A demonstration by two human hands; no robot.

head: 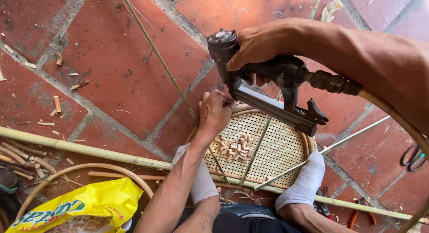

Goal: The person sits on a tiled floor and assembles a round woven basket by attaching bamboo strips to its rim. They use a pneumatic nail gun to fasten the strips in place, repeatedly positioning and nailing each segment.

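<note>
My right hand (261, 47) grips a dark pneumatic nail gun (268, 87), its nose pointing down at the far rim of a round woven cane tray (277, 146). My left hand (215, 111) is closed on the tray's rim right beside the gun's nose, holding it in place. A small heap of short wooden pegs (234, 147) lies on the weave. Both my feet in white socks (306, 181) press on the tray's near edge. A thin cane strip (161, 58) runs from under my left hand towards the top of the view.
Red floor tiles carry wood chips and offcuts. A long bamboo pole (89, 150) lies across the floor. A bent cane hoop (85, 168) and yellow plastic bag (89, 206) sit lower left. Scissors (413, 156) lie right; orange-handled pliers (355, 215) lower right.
</note>
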